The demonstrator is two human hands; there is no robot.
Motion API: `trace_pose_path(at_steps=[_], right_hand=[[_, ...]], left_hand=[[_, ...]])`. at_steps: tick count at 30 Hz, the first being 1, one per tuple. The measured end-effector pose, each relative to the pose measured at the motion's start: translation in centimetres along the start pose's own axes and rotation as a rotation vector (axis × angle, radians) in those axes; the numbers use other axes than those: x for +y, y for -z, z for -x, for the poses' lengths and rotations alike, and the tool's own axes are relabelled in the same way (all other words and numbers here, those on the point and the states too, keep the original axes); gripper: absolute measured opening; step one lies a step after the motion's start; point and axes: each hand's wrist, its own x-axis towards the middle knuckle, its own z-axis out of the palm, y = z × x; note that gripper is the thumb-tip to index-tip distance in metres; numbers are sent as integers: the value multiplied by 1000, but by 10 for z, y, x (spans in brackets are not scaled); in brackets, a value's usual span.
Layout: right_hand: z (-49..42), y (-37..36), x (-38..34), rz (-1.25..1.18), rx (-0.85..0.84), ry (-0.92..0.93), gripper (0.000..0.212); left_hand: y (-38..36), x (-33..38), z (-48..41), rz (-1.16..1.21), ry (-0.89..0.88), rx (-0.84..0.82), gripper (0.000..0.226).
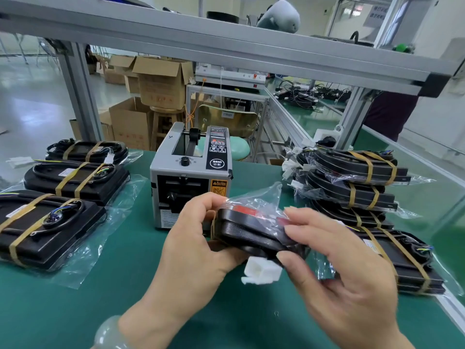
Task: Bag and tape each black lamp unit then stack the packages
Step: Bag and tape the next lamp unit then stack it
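A pale bracelet (110, 333) circles the left wrist over the green table (125, 311). Just in front of the dispenser (191, 182), both hands hold one black lamp (247, 231) off the table, its upper part inside a clear bag (256, 202). The left hand (198, 250) grips the lamp's left end, fingers curled round it. The right hand (334, 268) pinches the right end, thumb underneath and fingers laid over the bag. A white plug (261, 272) hangs below the lamp, between the hands. Left of the dispenser, three strapped lamps each lie flat on a clear bag in a row running away from the person: the near lamp (47, 230), the middle lamp (75, 180) and the far lamp (86, 151), each bound with two tan bands and carrying a coiled cable on top. Right of the dispenser, a flat package (397, 260) lies nearest; behind it stands a stack (352, 182) of bagged lamps, leaning a little, with white plugs sticking out toward the dispenser. The dispenser itself is a grey box with a black knob on top and an orange caution label on its front. Beyond it stand a wooden stool (166, 122) and open cardboard boxes (158, 81) on the floor, and a grey beam (226, 46) crosses overhead
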Motion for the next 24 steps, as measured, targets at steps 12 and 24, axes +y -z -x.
trace_pose_path(at_steps=[12, 24], right_hand=[[-4, -6, 11, -116, -6, -294, 28], [15, -24, 16, -212, -175, -445, 57]], left_hand=[[-5, -21, 5, 217, 113, -170, 67], [15, -25, -11, 176, 301, -328, 47]])
